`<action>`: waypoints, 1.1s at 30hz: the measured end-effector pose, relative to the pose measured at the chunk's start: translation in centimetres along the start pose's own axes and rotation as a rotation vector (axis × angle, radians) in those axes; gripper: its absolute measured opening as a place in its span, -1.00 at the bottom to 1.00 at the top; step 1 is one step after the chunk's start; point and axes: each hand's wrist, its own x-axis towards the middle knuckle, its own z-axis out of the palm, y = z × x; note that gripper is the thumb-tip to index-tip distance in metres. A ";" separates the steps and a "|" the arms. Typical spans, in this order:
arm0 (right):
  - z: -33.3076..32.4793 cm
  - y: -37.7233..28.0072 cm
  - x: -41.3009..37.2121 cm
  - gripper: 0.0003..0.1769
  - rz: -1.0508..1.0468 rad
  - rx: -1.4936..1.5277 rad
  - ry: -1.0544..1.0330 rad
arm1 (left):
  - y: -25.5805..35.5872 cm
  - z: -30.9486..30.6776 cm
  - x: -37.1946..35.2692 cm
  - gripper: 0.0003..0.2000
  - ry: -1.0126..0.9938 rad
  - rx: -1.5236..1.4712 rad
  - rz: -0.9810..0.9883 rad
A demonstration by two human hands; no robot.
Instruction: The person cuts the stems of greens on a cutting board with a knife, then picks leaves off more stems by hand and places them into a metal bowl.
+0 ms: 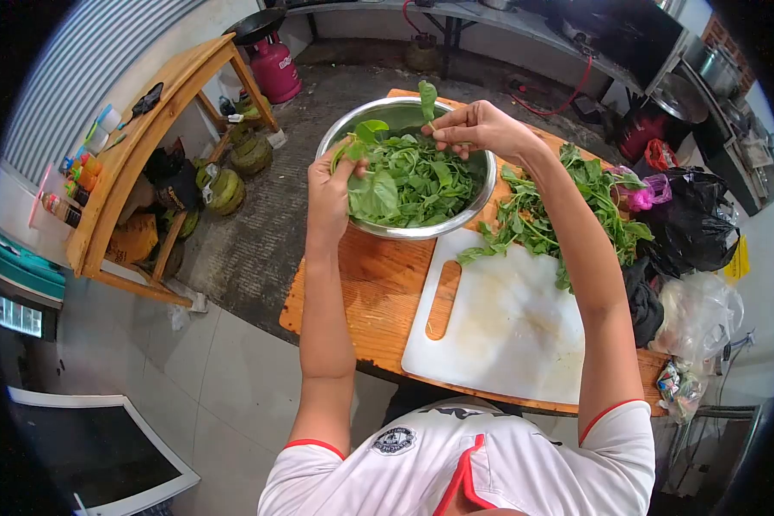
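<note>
My left hand [334, 179] is closed around a leafy green sprig [374, 196] at the left rim of the metal bowl [488, 182]. Between the thumb and fingers of my right hand [482, 131] is a single green leaf [427, 99], held upright over the bowl's far right side. Loose picked leaves [430, 176] fill much of the bowl. To the right of the bowl, a heap of leafy green stems [533, 206] lies partly on the white cutting board [507, 318]. My right forearm hides part of that heap.
The wooden table [365, 301] carries the bowl and board. Black plastic bags [692, 219] and a clear bag [701, 314] crowd its right end. A wooden shelf [159, 120] with bottles stands left, near a pink gas cylinder [275, 70]. A metal pot [679, 97] sits back right.
</note>
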 end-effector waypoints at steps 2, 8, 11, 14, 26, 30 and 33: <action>0.0 0.6 0.6 -0.70 -0.010 -0.118 0.054 | 0.7 0.4 -0.1 -0.68 0.032 0.040 0.012; 0.8 3.0 1.5 -0.78 -0.080 -0.183 0.126 | 1.4 0.4 -0.3 -0.64 0.056 -0.071 -0.011; 0.7 2.9 1.0 -0.75 -0.054 -0.056 0.052 | 1.8 -0.1 -0.2 -0.61 0.042 -0.135 -0.067; 0.3 2.8 0.5 -0.72 -0.029 0.171 0.020 | 1.4 -0.5 -0.2 -0.61 0.054 -0.144 -0.082; 3.8 -4.2 -6.6 -0.75 -0.614 -0.438 0.469 | 2.9 3.5 -1.8 -0.78 -0.070 0.216 0.129; 5.1 -7.1 -10.9 -0.73 -0.527 -0.339 0.470 | 3.0 5.9 -3.2 -0.80 -0.194 0.271 0.171; 5.7 -7.7 -13.1 -0.73 -0.347 -0.097 0.351 | 2.9 7.4 -3.8 -0.87 -0.263 0.322 0.220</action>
